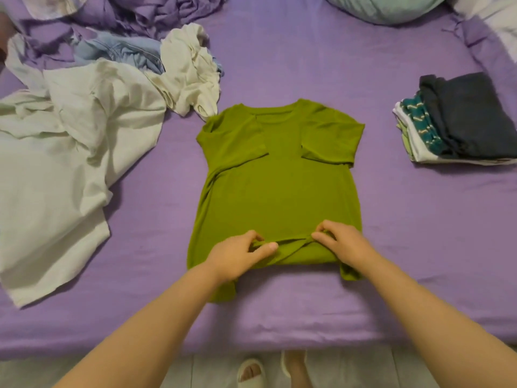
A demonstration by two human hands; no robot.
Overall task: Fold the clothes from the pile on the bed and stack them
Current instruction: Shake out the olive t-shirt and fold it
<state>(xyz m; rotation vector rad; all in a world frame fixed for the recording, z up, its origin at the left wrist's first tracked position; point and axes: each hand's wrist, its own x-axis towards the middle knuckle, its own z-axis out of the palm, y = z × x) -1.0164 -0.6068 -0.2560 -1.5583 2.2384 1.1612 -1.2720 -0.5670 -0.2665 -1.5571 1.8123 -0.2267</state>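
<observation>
An olive green T-shirt (279,186) lies flat in the middle of the purple bed (363,65), collar away from me, both sleeves folded in over its chest. My left hand (237,254) pinches the shirt's bottom hem, which is partly turned up. My right hand (340,242) pinches the same hem a little to the right. The pile of unfolded clothes (84,121), pale green, white and light blue, spreads over the left of the bed. A stack of folded clothes (458,121), topped by a dark navy piece, sits at the right.
A pale teal pillow (383,7) lies at the far edge, with crumpled purple bedding (140,12) at the far left. Bare sheet surrounds the shirt. The bed's near edge runs below my forearms, with tiled floor and my slippered feet (251,371) beneath.
</observation>
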